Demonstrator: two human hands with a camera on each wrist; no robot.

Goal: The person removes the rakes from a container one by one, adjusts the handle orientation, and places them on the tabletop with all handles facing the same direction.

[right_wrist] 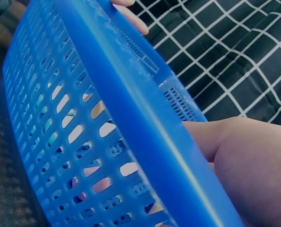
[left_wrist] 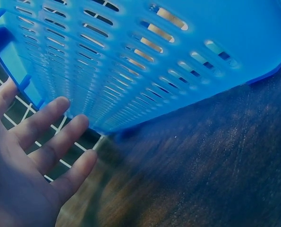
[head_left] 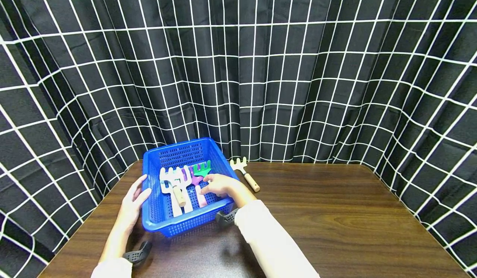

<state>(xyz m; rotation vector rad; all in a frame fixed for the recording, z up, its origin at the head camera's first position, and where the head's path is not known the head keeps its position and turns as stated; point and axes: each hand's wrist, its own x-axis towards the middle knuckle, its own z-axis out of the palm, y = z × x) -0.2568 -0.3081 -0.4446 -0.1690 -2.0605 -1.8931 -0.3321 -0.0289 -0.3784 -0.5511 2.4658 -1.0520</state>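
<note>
Dark grid-lined curtain (head_left: 268, 63) at 12 o'clock behind the brown tabletop (head_left: 335, 216); blue basket (head_left: 190, 216) at the tabletop's 10 o'clock. Left hand (head_left: 131, 204) relaxed, fingers extended at the basket's 9 o'clock rim; right hand (head_left: 220, 184) inside over the 3 o'clock side, beside a pale pink handle (head_left: 201, 198) (fingers partly hidden; cannot tell whether they grip it). Within, white-headed forks (head_left: 186, 181) overlap, a purple fork (head_left: 196, 180) beside them, a green fork (head_left: 202, 169) toward 1 o'clock; one wooden-handled fork (head_left: 251, 181) lies just outside at 3 o'clock.
</note>
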